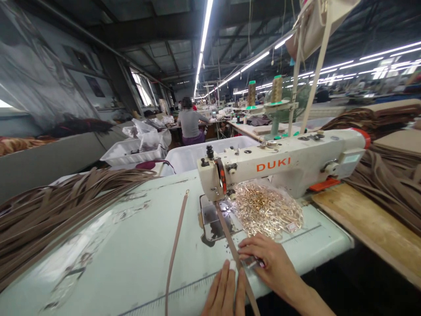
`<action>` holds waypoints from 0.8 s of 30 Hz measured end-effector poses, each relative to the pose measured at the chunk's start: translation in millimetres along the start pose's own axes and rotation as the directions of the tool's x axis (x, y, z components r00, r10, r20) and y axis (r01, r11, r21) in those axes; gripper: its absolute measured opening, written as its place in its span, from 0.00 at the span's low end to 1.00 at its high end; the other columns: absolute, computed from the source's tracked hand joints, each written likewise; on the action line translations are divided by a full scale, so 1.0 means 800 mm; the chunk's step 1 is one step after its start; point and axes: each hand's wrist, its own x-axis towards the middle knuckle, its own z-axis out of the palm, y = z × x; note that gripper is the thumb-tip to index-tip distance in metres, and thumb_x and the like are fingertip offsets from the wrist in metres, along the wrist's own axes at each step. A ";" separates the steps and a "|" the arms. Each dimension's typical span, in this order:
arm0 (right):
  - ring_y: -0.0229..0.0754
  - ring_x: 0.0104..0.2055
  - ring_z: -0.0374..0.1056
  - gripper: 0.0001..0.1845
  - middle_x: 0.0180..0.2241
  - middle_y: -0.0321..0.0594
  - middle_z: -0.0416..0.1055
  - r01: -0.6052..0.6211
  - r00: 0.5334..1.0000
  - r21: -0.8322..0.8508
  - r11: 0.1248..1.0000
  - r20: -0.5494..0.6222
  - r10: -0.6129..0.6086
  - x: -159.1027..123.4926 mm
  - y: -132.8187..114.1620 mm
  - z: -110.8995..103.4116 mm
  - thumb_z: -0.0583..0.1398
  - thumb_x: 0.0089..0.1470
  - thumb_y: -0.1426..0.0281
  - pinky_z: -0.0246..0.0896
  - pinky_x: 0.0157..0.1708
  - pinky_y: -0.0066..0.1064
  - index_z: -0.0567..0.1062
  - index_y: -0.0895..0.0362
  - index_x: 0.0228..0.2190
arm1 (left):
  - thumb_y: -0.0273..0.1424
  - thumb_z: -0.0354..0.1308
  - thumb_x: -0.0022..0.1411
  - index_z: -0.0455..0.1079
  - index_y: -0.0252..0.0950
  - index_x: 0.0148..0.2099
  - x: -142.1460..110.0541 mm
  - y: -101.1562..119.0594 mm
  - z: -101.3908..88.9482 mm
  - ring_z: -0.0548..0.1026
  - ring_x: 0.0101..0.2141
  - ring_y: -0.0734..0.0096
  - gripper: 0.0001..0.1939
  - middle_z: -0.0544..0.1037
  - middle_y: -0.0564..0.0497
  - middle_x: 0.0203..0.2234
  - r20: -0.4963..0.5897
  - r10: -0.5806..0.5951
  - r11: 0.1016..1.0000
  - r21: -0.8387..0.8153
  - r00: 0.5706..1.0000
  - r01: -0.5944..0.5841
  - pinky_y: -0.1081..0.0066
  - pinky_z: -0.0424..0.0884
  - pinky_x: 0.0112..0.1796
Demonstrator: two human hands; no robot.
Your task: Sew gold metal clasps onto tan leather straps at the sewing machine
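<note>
A narrow brown strap [226,230] ran from under the head of the sewing machine [243,169] toward the near edge of the bench [131,267]. Its long axis slanted slightly right as it came between the worker's 2 hands. The left hand [222,292] lay on its left side, fingers straight, close together and flat at the strap, with 1 fingertip wrapped in white. The right hand [276,263] was on its right side, its fingertips reaching a little nearer the needle plate [210,219]; its fingers were curled round what looked like a small metal tool [250,262]. The hands were apart, only the strap's width dividing their fingertips, so neither was plainly nearer to it.

A 2nd strap [176,237], metal clasp at its far end, lay well to the left, roughly lengthwise to the near edge's ruler marks [194,283] and crossing them. Right of the needle plate sat a clear bag of gold-coloured clasps [266,208].

The machine's arm bore "DUKI" in orange capitals. The bag's small label [292,227] and the machine's display panel [352,159] were too small to read.
</note>
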 end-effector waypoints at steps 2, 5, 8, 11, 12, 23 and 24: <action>0.39 0.40 0.65 0.10 0.39 0.38 0.73 0.013 1.000 -0.005 1.000 -0.004 -0.013 0.000 0.000 0.000 0.55 0.59 0.68 0.62 0.40 0.31 0.77 0.50 0.38 | 0.19 0.50 0.60 0.67 0.33 0.52 -0.002 0.000 0.001 0.69 0.49 0.57 0.19 0.75 0.45 0.45 0.020 0.014 1.000 0.011 1.000 -0.015 0.67 0.73 0.45; 0.39 0.40 0.65 0.10 0.39 0.39 0.73 0.026 1.000 -0.010 1.000 -0.006 -0.026 0.001 0.000 0.000 0.55 0.59 0.69 0.62 0.40 0.31 0.77 0.52 0.38 | 0.19 0.49 0.59 0.67 0.33 0.52 -0.004 0.003 0.006 0.69 0.50 0.57 0.19 0.75 0.46 0.45 0.014 0.007 1.000 0.021 1.000 -0.007 0.67 0.73 0.45; 0.39 0.41 0.65 0.10 0.39 0.38 0.73 0.013 1.000 -0.007 1.000 0.008 -0.013 0.001 -0.001 -0.001 0.56 0.58 0.70 0.61 0.40 0.31 0.77 0.52 0.37 | 0.20 0.48 0.60 0.69 0.34 0.49 -0.004 0.006 0.013 0.72 0.47 0.58 0.17 0.76 0.46 0.42 -0.102 -0.054 0.998 0.010 0.993 0.056 0.68 0.73 0.43; 0.39 0.41 0.65 0.09 0.39 0.37 0.73 0.000 1.000 -0.008 1.000 0.007 0.000 0.000 0.000 0.000 0.56 0.57 0.71 0.61 0.41 0.31 0.77 0.51 0.36 | 0.19 0.46 0.61 0.70 0.34 0.49 -0.001 0.007 0.012 0.72 0.46 0.59 0.17 0.77 0.47 0.41 -0.136 -0.074 0.997 -0.018 0.988 0.072 0.69 0.72 0.43; 0.39 0.41 0.65 0.09 0.39 0.37 0.73 -0.001 1.000 -0.008 1.000 0.002 0.001 0.000 0.000 0.000 0.56 0.57 0.71 0.61 0.41 0.31 0.76 0.51 0.36 | 0.18 0.45 0.61 0.69 0.34 0.49 0.001 0.007 0.010 0.73 0.46 0.60 0.18 0.76 0.48 0.41 -0.126 -0.071 0.997 -0.026 0.990 0.068 0.69 0.71 0.44; 0.38 0.40 0.65 0.09 0.39 0.34 0.73 0.004 1.000 0.010 1.000 -0.019 -0.003 -0.002 0.003 0.003 0.57 0.56 0.72 0.60 0.40 0.30 0.76 0.50 0.37 | 0.15 0.43 0.61 0.69 0.33 0.50 0.006 -0.001 -0.003 0.72 0.47 0.60 0.20 0.76 0.48 0.42 -0.071 0.019 0.999 0.035 0.997 -0.017 0.68 0.71 0.44; 0.38 0.40 0.65 0.09 0.39 0.34 0.73 0.000 1.000 0.010 1.000 -0.016 0.001 -0.002 0.003 0.002 0.57 0.57 0.72 0.60 0.40 0.30 0.76 0.50 0.37 | 0.15 0.43 0.62 0.69 0.33 0.50 0.006 -0.001 -0.003 0.72 0.46 0.60 0.20 0.76 0.48 0.42 -0.073 0.018 0.999 0.032 0.997 -0.016 0.69 0.71 0.44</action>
